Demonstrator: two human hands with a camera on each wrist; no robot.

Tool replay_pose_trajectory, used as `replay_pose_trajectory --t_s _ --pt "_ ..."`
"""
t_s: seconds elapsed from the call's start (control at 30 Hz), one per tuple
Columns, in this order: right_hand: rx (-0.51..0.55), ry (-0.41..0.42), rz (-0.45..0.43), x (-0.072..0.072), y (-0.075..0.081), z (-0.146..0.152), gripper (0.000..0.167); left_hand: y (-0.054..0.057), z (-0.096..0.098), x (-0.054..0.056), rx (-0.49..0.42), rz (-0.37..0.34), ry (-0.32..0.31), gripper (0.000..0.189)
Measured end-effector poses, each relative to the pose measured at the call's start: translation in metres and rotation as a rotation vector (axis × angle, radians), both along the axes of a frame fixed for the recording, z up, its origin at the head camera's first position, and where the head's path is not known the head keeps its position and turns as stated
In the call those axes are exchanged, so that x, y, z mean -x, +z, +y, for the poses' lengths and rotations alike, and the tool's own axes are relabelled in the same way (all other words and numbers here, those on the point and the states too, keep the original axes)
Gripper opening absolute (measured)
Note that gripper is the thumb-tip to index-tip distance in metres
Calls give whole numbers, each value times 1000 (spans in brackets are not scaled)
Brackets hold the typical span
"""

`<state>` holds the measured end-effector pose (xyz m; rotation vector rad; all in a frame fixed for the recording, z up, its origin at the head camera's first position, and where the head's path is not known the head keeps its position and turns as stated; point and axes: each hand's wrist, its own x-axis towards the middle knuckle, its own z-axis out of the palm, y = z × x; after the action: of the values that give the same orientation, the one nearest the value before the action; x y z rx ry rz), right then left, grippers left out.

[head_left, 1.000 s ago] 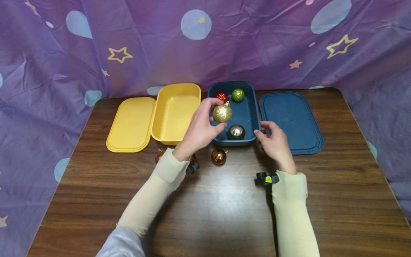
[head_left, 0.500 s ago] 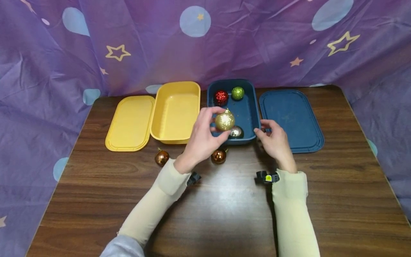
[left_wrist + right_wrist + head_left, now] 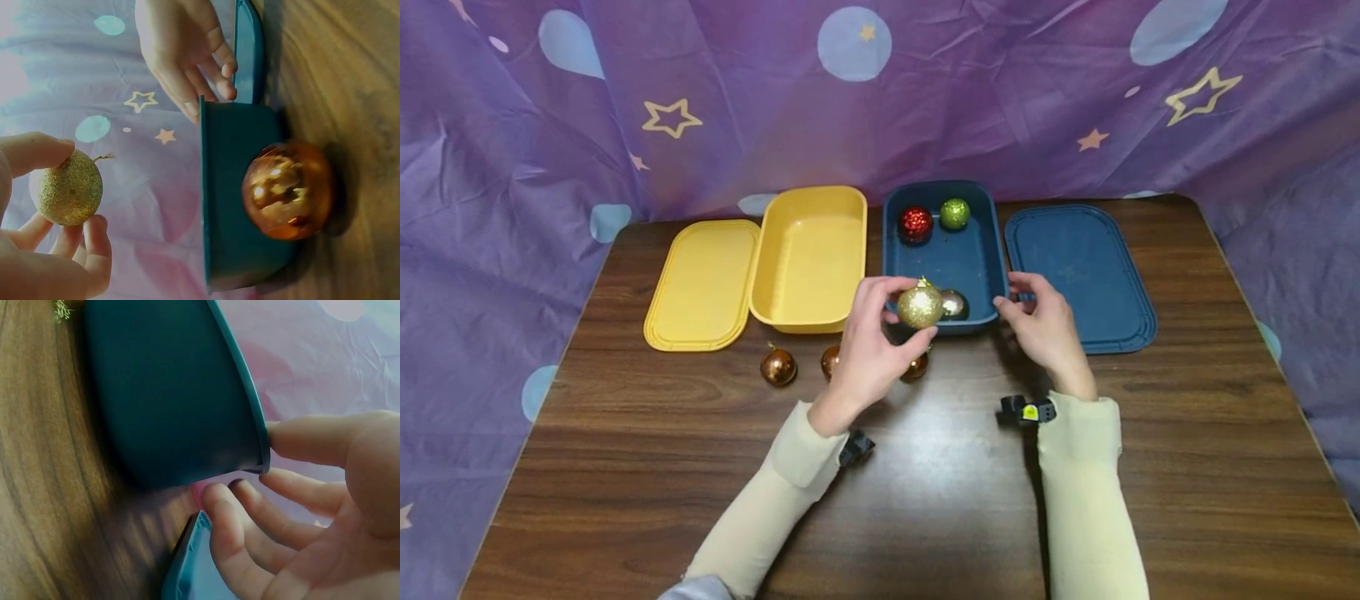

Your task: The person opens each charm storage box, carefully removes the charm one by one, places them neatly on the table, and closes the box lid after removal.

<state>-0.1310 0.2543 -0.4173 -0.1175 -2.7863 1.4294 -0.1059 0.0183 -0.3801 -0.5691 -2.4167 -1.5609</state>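
My left hand (image 3: 872, 354) pinches a gold glitter Christmas ball (image 3: 920, 307) between thumb and fingers, raised over the near edge of the blue container (image 3: 1003, 262). In the left wrist view, the gold ball (image 3: 74, 190) shows its hanging loop. At the container's near right corner, my right hand (image 3: 1045, 329) holds the rim, thumb (image 3: 306, 440) on the rim and the other fingers outside. Inside sit a red ball (image 3: 915, 225), a green ball (image 3: 955, 214) and a shiny silver ball (image 3: 954, 305), partly hidden by the gold one.
Copper balls (image 3: 778, 367) lie on the table in front of the containers, some partly behind my left hand. A yellow container (image 3: 808, 267) stands left of the blue one, its yellow lid (image 3: 703, 283) farther left. The blue lid (image 3: 1078, 275) lies at right. A purple curtain (image 3: 760, 100) hangs behind.
My left hand has drawn the gold ball toward me, from over the middle of the blue container to its near edge. My right hand stays at the corner.
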Motion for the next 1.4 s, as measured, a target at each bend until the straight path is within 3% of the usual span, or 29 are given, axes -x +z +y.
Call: replay_pose_trajectory --t_s 0.27,0.57,0.9,1.1,1.4 --pt "1 61 -25 0 3 4 51 -9 2 -10 -5 -50 -20 54" --pt "2 61 -18 2 0 5 51 -22 9 -20 21 -64 -51 55" --pt "-7 70 2 2 0 5 48 -31 21 -30 74 -19 -73 54" --pt "-11 78 9 1 -1 7 47 -37 31 -35 94 -6 -58 52" --pt "-22 88 4 1 1 6 46 -45 42 -42 201 -32 -9 49"
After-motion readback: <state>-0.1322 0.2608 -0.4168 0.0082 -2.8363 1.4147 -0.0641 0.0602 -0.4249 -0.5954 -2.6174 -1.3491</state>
